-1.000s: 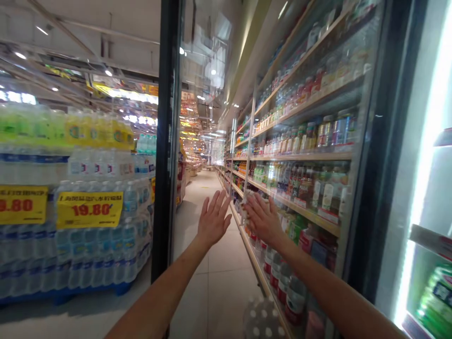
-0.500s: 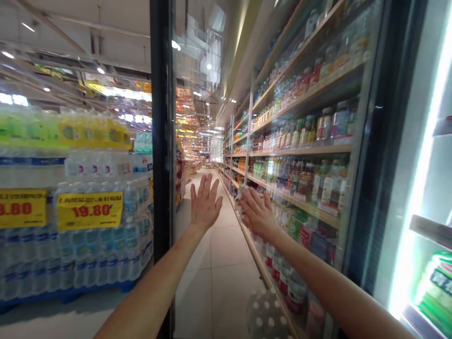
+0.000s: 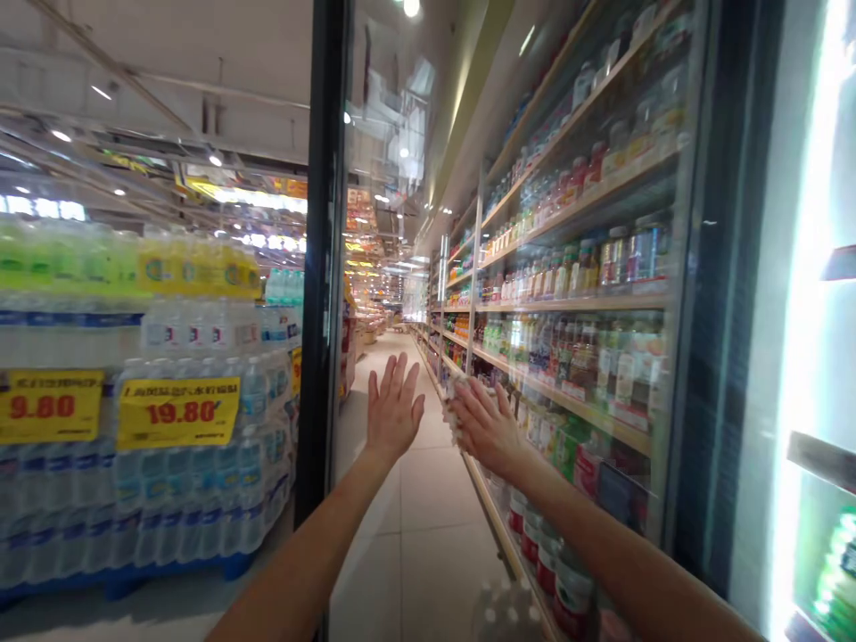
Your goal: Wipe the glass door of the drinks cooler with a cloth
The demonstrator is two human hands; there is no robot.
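Note:
A tall glass door (image 3: 384, 214) with a dark frame stands in front of me. My left hand (image 3: 393, 415) is held flat to the pane, its fingers spread and nothing in it. To its right, my right hand (image 3: 487, 428) presses a crumpled whitish cloth (image 3: 450, 412) to the glass. The cloth shows past the fingertips and along the hand's left side; its rest is hidden under the palm. Both arms reach forward from the bottom of the view.
Shelves of bottled drinks (image 3: 568, 303) and a tiled aisle (image 3: 401, 499) show in or through the glass. On the left rise stacked packs of bottles (image 3: 187, 477) with yellow price signs (image 3: 177, 412). A lit cooler interior (image 3: 812, 357) lies at the right edge.
The view has shifted a little, so the door frame and bottle stacks sit further right and lower. Both hands appear slightly lower, the right still on the cloth.

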